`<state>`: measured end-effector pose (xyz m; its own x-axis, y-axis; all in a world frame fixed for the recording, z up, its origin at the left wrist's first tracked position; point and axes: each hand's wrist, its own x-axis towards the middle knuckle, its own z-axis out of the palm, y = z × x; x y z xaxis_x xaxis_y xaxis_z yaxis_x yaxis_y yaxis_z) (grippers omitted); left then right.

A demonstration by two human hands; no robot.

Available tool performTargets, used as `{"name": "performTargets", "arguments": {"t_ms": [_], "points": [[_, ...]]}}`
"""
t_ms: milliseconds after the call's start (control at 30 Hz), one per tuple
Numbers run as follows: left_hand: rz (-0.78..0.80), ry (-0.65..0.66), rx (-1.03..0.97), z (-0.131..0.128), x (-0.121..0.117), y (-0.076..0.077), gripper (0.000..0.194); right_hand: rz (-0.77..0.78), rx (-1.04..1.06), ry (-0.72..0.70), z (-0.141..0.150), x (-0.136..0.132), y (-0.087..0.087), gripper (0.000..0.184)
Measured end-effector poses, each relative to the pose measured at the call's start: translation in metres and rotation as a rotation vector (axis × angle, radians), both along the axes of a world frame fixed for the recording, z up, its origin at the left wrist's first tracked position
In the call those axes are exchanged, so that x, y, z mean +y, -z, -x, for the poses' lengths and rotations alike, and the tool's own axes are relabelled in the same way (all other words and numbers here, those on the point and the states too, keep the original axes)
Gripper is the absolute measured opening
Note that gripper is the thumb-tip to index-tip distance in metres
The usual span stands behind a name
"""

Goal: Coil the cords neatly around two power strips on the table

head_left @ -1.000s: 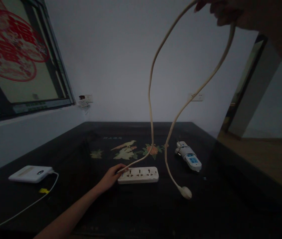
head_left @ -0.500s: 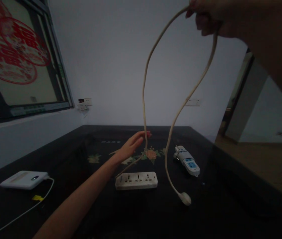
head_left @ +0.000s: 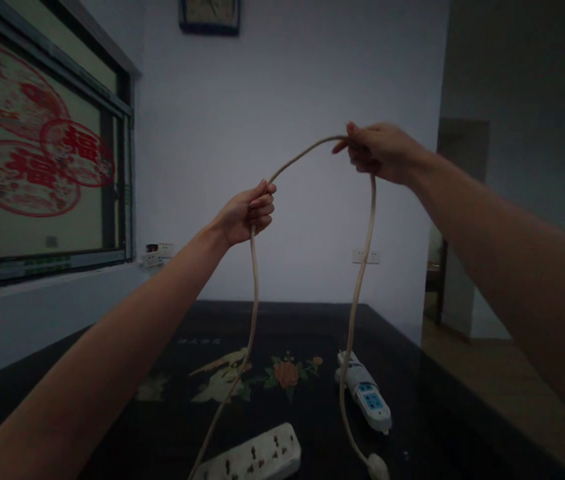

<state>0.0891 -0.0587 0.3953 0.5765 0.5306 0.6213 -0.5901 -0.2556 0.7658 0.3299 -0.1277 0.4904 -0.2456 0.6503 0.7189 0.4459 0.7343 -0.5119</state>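
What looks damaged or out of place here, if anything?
The wall socket beside the window looks odd: it has a dark patch, and a white piece sits tilted beneath, unlike the flatter socket further right. It's too small to tell whether it's broken. On the cord and nearer power strip, no damage shows.

Beige cord; white strip; black tabletop, flowered.

Head view — forward, across table
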Motion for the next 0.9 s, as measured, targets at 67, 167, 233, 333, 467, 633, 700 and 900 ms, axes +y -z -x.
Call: {"name": "performTargets", "arguments": {"t_ms": [67, 167, 233, 333, 467, 633, 700, 900], "points": [[-0.073, -0.026, 0.038, 0.007, 0.003, -0.007, 0.034, 0.114, -0.069, -0.063, -0.011, -0.007, -0.001, 0.036], [-0.229, -0.133, 0.129, 0.018, 0.007, -0.013, 0.028, 0.274, -0.19, -0.098, -0.02, -0.025, -0.004, 0.029], [-0.333, -0.224, 0.192, 0.024, 0.008, -0.015, 0.027, 0.357, -0.276, -0.096, -0.022, -0.036, -0.005, 0.025], [-0.464, -0.331, 0.26, 0.032, 0.008, -0.014, 0.029, 0.412, -0.379, -0.062, -0.021, -0.044, -0.003, 0.023], [-0.584, -0.459, 0.318, 0.041, 0.01, -0.009, 0.029, 0.381, -0.451, 0.002, -0.017, -0.037, 0.006, 0.026], [-0.668, -0.63, 0.391, 0.048, 0.022, 0.006, 0.031, 0.242, -0.406, 0.083, -0.003, -0.019, 0.029, 0.028], [-0.659, -0.67, 0.402, 0.048, 0.029, 0.014, 0.032, 0.174, -0.361, 0.13, 0.004, -0.012, 0.038, 0.025], [-0.473, -0.726, 0.343, 0.049, 0.044, 0.057, 0.037, -0.01, -0.244, 0.159, 0.015, 0.003, 0.057, 0.014]]}}
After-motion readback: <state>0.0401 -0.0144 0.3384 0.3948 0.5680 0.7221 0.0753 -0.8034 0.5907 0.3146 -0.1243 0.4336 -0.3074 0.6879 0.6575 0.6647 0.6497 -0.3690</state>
